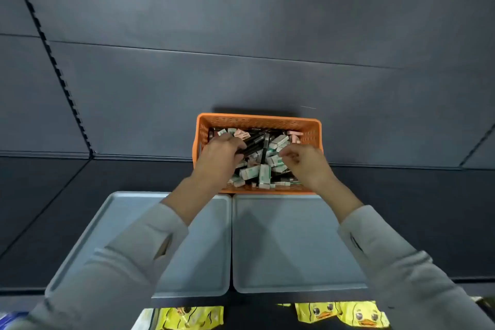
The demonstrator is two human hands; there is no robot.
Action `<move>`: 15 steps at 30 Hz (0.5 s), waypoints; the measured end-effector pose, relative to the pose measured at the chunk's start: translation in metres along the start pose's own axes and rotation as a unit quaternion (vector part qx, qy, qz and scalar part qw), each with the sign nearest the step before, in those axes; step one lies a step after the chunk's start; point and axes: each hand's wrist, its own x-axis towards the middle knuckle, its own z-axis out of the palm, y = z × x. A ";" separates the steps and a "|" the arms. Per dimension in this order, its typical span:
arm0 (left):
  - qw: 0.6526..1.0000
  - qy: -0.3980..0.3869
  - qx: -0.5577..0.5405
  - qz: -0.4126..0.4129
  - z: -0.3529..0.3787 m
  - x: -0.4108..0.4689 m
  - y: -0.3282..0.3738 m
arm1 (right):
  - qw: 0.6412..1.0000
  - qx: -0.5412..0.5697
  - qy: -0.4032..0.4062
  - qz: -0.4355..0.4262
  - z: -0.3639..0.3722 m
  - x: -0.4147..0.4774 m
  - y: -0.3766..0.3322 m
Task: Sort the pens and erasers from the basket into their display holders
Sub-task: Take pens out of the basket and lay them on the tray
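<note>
The orange perforated plastic basket (257, 121) sits at the far side of the dark tabletop (417, 211), and it is heaped with slim black plastic pens (254, 142) tangled among small white-and-green boxed erasers (250, 172), with a few pink ones at its far right corner. Both of our hands are inside it.

Our left hand (222, 155) is at the left of the heap. Its fingers (235, 144) are curled round a bundle of the pens, whose barrels stick out to the right from under the knuckles.

Our right hand (305, 163) hangs over the right of the heap with its fingers (288, 151) bent inward above the erasers. We cannot tell whether they pinch one or only hover.

Just near of the basket lie two shallow grey-blue plastic trays (281, 244) side by side, edges almost touching, and we see nothing in their uncovered parts. We judge the sorting to be at its start.

We expect the pens to be light, stiff and smooth, so a loose bundle may fan out or slip. Taking them across the middle of the barrels, all lined up one way, should keep them together.

The boxed erasers look light and firm, with flat faces. We think a pinch across the two long sides suits them, one or two at a time, since they lie crosswise and wedged under pens.
</note>
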 end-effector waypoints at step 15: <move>0.980 -0.045 0.180 -0.066 0.036 0.041 -0.001 | 0.980 -0.176 0.089 -0.010 0.046 0.059 -0.022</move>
